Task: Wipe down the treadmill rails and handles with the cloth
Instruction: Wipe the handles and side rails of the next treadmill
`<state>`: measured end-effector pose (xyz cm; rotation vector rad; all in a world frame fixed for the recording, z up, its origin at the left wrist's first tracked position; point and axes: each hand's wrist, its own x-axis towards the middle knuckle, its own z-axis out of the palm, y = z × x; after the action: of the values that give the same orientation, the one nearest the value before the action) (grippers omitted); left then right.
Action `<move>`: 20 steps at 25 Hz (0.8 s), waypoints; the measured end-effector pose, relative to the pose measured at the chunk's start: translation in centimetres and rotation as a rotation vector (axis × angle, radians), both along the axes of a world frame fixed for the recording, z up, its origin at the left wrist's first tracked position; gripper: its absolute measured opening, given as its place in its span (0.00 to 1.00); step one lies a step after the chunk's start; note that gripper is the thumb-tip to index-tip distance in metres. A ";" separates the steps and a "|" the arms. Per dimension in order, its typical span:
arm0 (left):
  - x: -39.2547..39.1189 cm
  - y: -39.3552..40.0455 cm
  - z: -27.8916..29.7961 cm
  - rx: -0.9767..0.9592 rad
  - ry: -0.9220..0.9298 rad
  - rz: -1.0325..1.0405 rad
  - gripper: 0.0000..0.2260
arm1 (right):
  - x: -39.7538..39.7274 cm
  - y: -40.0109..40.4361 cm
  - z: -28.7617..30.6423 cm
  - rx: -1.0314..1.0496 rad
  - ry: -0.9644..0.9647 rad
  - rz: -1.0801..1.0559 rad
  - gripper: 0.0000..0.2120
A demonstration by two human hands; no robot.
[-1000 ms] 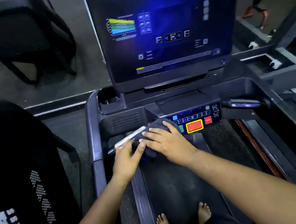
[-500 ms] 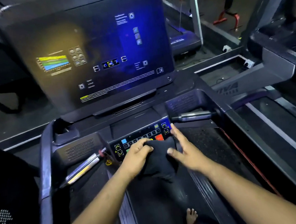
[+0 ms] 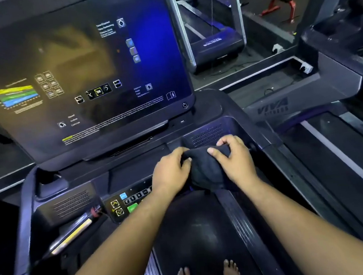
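Cloth [image 3: 205,168]: dark, bunched into a soft lump; held over the right end of the console, just below the perforated speaker grille [image 3: 206,135]; lower folds sagging toward the running belt [image 3: 195,234]
Left hand [image 3: 171,172]: fingers curled into the cloth's left side; closed on fabric, knuckles up
Right hand [image 3: 234,160]: thumb and forefinger pinching the cloth's top right edge; remaining fingers wrapped round the bundle; closed on fabric too
Right handle: hidden beneath cloth and hands; contact with it impossible to confirm
Left handle [image 3: 73,233]: silver and yellow bar, bare, well apart from the cloth
Left rail [image 3: 24,227]: grey side rail along the console edge, untouched at this moment
Control panel [image 3: 126,202]: lit keys just beside the left wrist; likely to trigger under a stray press
Handling of the cloth: light, limp, no stiffness of its own; likely to slip out of shape unless gathered; best taken as a thick wad in the palm, with loose corners tucked under
Grip advice: wrapped round a bar and slid along, probably most effective; flat under the palm for the broad rails
Progress: seemingly partway; left handle and left rail apparently yet to wipe
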<state>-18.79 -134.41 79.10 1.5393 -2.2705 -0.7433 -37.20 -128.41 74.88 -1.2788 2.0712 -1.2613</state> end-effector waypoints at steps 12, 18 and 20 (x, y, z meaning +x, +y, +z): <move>0.3 -7.5 -6.2 -0.074 -0.393 -0.301 0.26 | 1.8 -6.3 -5.4 0.248 0.758 0.243 0.17; -0.2 -7.7 -6.0 -0.107 -0.467 -0.421 0.28 | 3.7 -2.9 -7.8 0.233 0.789 0.127 0.20; -0.4 -7.9 -6.0 -0.103 -0.473 -0.431 0.27 | 2.1 -3.3 -7.4 0.210 0.810 0.210 0.21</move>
<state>-19.17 -142.31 73.11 1.2920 -2.9931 -0.3690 -35.09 -131.70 67.49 -2.0572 2.3835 -0.4271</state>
